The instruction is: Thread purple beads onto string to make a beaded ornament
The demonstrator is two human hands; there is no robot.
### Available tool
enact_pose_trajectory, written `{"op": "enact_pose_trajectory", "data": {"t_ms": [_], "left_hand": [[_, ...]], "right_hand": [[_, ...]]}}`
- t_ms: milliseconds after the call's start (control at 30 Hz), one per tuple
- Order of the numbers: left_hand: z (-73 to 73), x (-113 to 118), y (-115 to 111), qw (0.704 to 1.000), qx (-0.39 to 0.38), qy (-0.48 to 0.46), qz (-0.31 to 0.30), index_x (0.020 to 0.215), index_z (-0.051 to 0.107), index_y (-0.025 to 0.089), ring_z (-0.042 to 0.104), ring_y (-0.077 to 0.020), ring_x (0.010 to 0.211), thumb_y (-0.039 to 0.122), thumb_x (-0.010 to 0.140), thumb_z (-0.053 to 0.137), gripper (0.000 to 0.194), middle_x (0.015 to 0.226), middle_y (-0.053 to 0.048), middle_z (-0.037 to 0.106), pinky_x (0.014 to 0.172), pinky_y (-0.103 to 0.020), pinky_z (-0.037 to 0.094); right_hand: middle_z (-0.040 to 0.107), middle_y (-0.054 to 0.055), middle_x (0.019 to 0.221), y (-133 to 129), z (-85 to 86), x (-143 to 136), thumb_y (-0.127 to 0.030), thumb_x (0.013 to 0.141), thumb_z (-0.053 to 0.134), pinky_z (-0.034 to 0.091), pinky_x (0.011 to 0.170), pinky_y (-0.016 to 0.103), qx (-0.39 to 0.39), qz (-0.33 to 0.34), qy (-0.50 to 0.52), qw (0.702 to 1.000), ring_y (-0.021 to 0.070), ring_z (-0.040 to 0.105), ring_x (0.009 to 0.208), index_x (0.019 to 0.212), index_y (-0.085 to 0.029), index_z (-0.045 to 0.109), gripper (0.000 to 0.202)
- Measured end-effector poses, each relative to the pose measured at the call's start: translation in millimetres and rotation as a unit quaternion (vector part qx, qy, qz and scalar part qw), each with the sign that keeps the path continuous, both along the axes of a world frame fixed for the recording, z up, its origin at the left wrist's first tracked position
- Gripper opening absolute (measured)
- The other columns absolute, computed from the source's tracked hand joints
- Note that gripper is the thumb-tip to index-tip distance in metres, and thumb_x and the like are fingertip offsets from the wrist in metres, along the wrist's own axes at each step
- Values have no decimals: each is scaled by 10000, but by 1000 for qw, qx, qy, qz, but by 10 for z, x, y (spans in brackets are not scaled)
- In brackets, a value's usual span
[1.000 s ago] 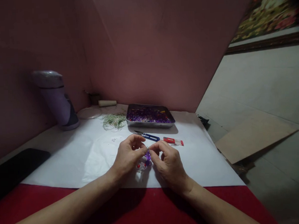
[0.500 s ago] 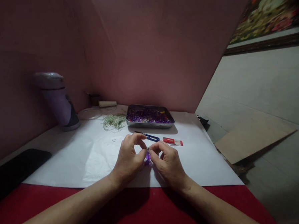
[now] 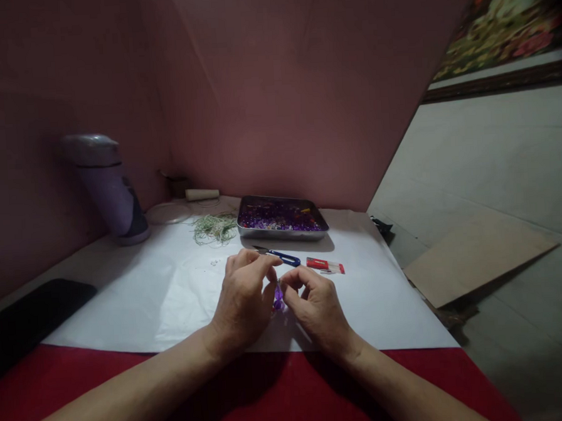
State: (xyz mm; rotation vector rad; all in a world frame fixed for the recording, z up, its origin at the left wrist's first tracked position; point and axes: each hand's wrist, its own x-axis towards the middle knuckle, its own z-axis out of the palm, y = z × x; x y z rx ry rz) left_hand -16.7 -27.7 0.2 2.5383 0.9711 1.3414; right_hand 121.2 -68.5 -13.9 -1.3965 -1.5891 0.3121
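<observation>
Between my two hands hangs a small cluster of purple beads [image 3: 278,297], partly hidden by my fingers. My left hand [image 3: 244,295] is closed at the left side of the beads, its thumb against them and its index finger bent over above. From the right, my right hand [image 3: 316,303] pinches the top of the bead piece between thumb and index finger. Any thread there is too fine to make out. Just beyond my fingertips lie blue thread snips [image 3: 287,259] and a red-and-clear packet [image 3: 319,264] with thin needle-like pieces.
A metal tray [image 3: 287,236] of purple beads stands at the back. Left of it are a tangle of green thread [image 3: 215,229] and a pale roll [image 3: 202,194]. A purple bottle [image 3: 113,200] and a flat black object [image 3: 41,314] are at the left. White paper [image 3: 371,306] covers the table.
My left hand has turned, its index finger reaching further right and its thumb lower, covering more of the beads. My right hand stays nearly in place.
</observation>
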Motion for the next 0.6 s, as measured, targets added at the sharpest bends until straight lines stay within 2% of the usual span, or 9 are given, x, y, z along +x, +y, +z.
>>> {"op": "enact_pose_trajectory", "data": {"t_ms": [200, 333, 600], "left_hand": [[5, -7, -12, 997, 63, 50, 13, 969, 612, 162, 483, -245, 842, 62, 755, 500, 261, 772, -71, 669, 794, -383, 330], [1, -15, -10, 992, 97, 78, 12, 982, 607, 158, 481, -241, 839, 79, 788, 491, 239, 771, -60, 672, 797, -382, 329], [3, -10, -17, 992, 110, 57, 10, 915, 628, 155, 480, -232, 829, 74, 792, 511, 188, 754, -56, 666, 777, -376, 345]], "right_hand": [[614, 8, 658, -7, 6, -3, -138, 754, 528, 400, 513, 223, -7, -2, 7, 1000, 125, 526, 579, 671, -179, 596, 115], [616, 9, 666, -6, 3, -6, -145, 758, 536, 396, 520, 221, -7, -2, 12, 1000, 126, 528, 589, 672, -176, 590, 105], [613, 12, 655, 9, 22, -2, -124, 742, 536, 393, 525, 221, 0, -3, 12, 1000, 128, 523, 595, 661, -167, 591, 106]]}}
